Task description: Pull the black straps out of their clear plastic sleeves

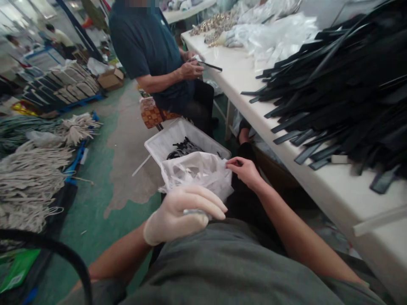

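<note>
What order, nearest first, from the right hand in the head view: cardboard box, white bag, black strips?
1. White bag: at the right hand, on its left.
2. Black strips: on the table, right.
3. Cardboard box: far back left.

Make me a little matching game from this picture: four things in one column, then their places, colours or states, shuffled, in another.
Things:
1. Left hand
2. Right hand
3. Black strips
4. Seated co-worker's shirt

Descriptions:
A. Piled on the white table
B. Dark blue
C. Gloved
D. Bare, at the edge of a white bag

Pairs: 1-C, 2-D, 3-A, 4-B
</note>
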